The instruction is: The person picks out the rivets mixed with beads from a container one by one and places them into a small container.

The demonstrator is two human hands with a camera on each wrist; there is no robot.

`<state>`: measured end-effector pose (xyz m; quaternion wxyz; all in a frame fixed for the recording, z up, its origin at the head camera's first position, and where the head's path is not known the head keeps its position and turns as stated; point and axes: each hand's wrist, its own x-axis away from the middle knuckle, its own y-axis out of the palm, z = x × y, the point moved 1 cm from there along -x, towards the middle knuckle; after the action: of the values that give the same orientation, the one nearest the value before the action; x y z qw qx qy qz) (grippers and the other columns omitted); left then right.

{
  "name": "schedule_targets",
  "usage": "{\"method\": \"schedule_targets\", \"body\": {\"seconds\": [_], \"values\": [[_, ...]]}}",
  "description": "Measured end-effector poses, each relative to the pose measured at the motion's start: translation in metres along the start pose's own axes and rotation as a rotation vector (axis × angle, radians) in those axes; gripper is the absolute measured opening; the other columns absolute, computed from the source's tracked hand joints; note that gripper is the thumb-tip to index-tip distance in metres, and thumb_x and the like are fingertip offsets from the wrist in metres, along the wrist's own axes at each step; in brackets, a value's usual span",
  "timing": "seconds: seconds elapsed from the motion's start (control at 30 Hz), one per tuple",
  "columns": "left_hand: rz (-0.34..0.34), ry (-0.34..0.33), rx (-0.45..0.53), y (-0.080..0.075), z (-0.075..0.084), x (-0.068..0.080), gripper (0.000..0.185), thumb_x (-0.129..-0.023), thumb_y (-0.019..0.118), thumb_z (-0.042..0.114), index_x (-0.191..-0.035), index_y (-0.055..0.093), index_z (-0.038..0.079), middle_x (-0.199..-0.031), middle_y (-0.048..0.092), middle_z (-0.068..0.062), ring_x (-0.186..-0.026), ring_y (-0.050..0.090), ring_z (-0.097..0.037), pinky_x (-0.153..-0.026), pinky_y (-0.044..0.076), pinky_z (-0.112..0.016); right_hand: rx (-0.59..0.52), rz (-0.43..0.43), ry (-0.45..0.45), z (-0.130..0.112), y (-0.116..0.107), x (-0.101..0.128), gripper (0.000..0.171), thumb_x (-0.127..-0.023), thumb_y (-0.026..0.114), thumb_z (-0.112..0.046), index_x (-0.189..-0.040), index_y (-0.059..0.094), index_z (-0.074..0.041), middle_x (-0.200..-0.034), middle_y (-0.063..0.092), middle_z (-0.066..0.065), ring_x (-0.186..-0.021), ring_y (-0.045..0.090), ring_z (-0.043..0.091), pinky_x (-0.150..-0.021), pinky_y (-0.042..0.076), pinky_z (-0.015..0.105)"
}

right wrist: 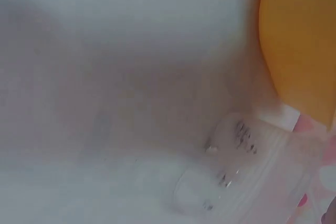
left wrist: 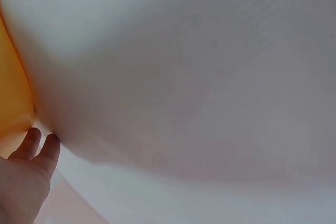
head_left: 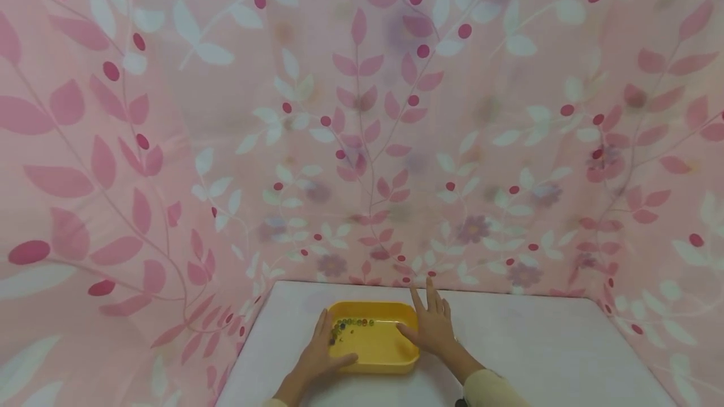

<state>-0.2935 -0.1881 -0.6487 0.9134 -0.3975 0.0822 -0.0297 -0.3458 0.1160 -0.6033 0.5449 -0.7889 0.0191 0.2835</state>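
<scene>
From the head camera I see a shallow yellow plastic tray (head_left: 378, 347) with rounded corners sitting low in the centre of the frame, on a white tabletop (head_left: 543, 344) walled in by pink cloth printed with leaves and berries (head_left: 362, 118). A scatter of small dark beads (head_left: 347, 325) lies in the tray's upper left corner. My left hand (head_left: 322, 350) rests against the tray's left side, fingers laid together along the rim and thumb hooked over the near edge. My right hand (head_left: 432, 325) sits at the tray's right rim, fingers straight and slightly spread, thumb reaching onto the rim.

The left wrist view is mostly blurred white surface. The yellow tray wall (left wrist: 13, 93) shows at the left edge, and two fingertips of the left hand (left wrist: 26, 177) lie side by side just below it.

In the right wrist view the tray (right wrist: 302, 40) fills the upper right corner. Lower right lies what may be a clear plastic bag (right wrist: 236, 166) with dark print; the hand itself is out of view here.
</scene>
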Motion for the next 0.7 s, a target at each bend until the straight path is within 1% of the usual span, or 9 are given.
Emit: {"method": "schedule_targets", "body": {"seconds": [0.17,0.27,0.4,0.5,0.7], "values": [[-0.011,-0.009,0.009,0.0,0.0,-0.002,0.129,-0.07,0.08,0.062,-0.159,0.006,0.007,-0.166,0.003,-0.02,-0.143,0.029,-0.05,-0.104,0.04,-0.066,-0.02,-0.017,-0.032,-0.015,0.008,-0.003,0.102,-0.078,0.071,-0.062,-0.158,0.025,-0.02,-0.164,0.002,0.024,-0.138,0.033,0.049,-0.108,0.027,0.072],[-0.015,-0.021,0.016,0.0,0.0,0.0,0.128,-0.07,0.08,0.062,-0.159,0.006,0.007,-0.166,0.003,-0.02,-0.144,0.028,-0.049,-0.105,0.04,-0.066,-0.05,-0.008,-0.049,-0.024,0.012,-0.003,0.101,-0.076,0.074,-0.058,-0.157,0.029,-0.018,-0.164,0.004,0.025,-0.136,0.035,0.051,-0.106,0.029,0.073],[-0.01,-0.032,0.019,-0.003,0.002,0.004,0.127,-0.071,0.08,0.061,-0.159,0.007,0.007,-0.166,0.003,-0.019,-0.143,0.031,-0.049,-0.104,0.041,-0.065,-0.062,-0.045,-0.054,-0.035,0.02,-0.003,0.099,-0.077,0.074,-0.057,-0.156,0.03,-0.017,-0.164,0.005,0.024,-0.136,0.035,0.051,-0.107,0.029,0.072],[-0.006,-0.035,0.012,-0.005,0.006,0.004,0.126,-0.071,0.079,0.062,-0.159,0.008,0.008,-0.166,0.003,-0.018,-0.142,0.032,-0.048,-0.104,0.042,-0.064,-0.064,-0.093,-0.047,-0.043,0.023,-0.004,0.099,-0.078,0.074,-0.057,-0.157,0.028,-0.019,-0.164,0.004,0.024,-0.138,0.033,0.05,-0.11,0.027,0.071],[-0.019,-0.069,0.01,-0.006,0.01,0.002,0.124,-0.072,0.078,0.064,-0.16,0.007,0.015,-0.167,0.002,-0.015,-0.142,0.034,-0.048,-0.104,0.041,-0.065,-0.048,-0.137,-0.059,-0.053,0.028,-0.006,0.097,-0.079,0.072,-0.059,-0.156,0.029,-0.019,-0.163,0.007,0.026,-0.141,0.03,0.049,-0.111,0.027,0.07]]}}
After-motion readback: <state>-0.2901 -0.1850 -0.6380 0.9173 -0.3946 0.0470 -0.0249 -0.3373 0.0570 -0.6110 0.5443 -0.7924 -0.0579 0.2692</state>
